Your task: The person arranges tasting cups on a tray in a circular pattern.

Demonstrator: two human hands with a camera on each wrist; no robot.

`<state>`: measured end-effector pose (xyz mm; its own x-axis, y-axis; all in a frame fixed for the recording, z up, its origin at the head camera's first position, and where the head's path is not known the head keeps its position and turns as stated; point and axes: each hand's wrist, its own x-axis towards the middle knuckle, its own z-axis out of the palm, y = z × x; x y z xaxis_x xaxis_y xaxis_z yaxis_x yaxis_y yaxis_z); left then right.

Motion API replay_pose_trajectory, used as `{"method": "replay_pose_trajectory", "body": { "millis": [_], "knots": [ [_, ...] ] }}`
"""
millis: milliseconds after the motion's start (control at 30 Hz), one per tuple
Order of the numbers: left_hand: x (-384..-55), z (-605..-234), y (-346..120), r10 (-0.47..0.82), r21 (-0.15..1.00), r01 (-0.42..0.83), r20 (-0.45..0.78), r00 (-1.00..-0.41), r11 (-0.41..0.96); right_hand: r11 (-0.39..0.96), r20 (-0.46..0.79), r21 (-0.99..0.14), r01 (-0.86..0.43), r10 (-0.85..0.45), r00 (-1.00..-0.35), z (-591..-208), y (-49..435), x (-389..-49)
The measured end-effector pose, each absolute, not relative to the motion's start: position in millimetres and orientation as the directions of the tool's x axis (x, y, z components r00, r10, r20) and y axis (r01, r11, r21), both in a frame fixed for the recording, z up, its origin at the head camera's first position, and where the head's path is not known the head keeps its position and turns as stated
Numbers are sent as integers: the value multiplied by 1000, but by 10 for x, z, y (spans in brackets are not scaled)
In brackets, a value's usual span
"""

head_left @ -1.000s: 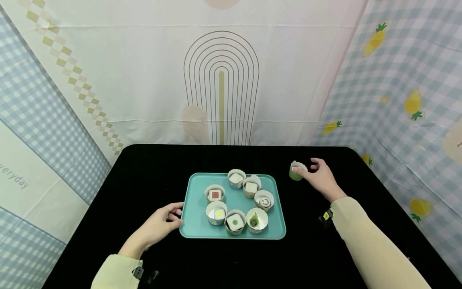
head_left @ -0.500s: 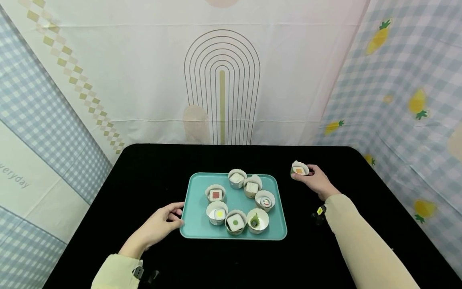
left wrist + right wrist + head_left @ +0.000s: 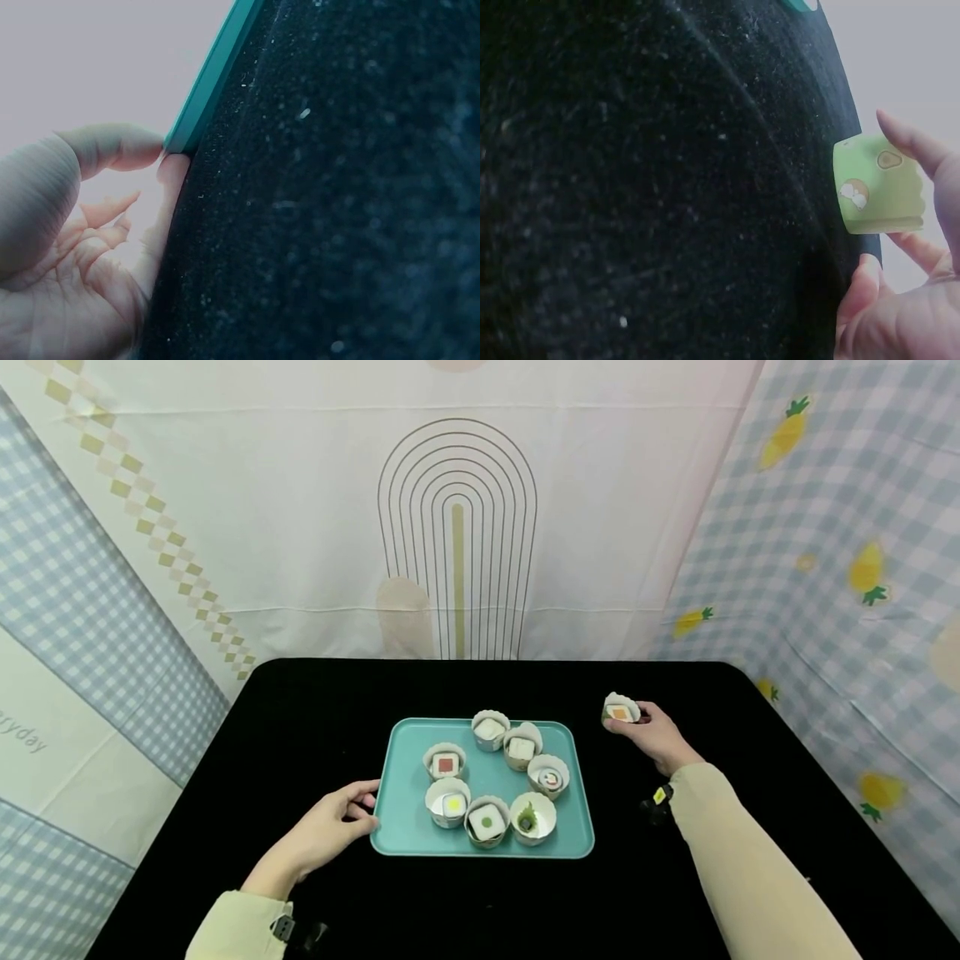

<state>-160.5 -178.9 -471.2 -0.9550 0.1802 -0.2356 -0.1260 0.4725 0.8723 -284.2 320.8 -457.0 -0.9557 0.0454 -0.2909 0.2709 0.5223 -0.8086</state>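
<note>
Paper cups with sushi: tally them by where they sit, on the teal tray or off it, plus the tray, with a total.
Scalloped paper cups on the teal plastic tray: 7
Green paper cup with orange-topped piece, off the tray, held by the right hand: 1
Teal trays: 1
Total: 9
</note>
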Motion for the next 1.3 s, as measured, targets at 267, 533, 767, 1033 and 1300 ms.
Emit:
{"method": "replay_pose_trajectory", "body": {
  "millis": [267, 533, 767, 1033, 1300],
  "knots": [
    [-1597, -4734, -1809, 174, 875, -115, -219, -960, 470, 514, -284, -815, 269, 52, -958, -4568, 3169, -2829],
    [-1582, -4728, -1811, 167, 874, -123, -225, -960, 471, 504, -276, -822, 265, 54, -960, -4604, 3148, -2828],
    [-1590, -4745, -1807, 166, 875, -118, -219, -962, 469, 529, -291, -802, 276, 56, -955, -4580, 3095, -2847],
    [-1583, -4737, -1811, 175, 876, -119, -223, -959, 468, 541, -318, -785, 302, 67, -946, -4565, 3101, -2833],
    [-1598, -4687, -1779, 186, 871, -136, -249, -951, 471, 529, -304, -791, 308, 96, -948, -4598, 3133, -2806]
  ]
}}
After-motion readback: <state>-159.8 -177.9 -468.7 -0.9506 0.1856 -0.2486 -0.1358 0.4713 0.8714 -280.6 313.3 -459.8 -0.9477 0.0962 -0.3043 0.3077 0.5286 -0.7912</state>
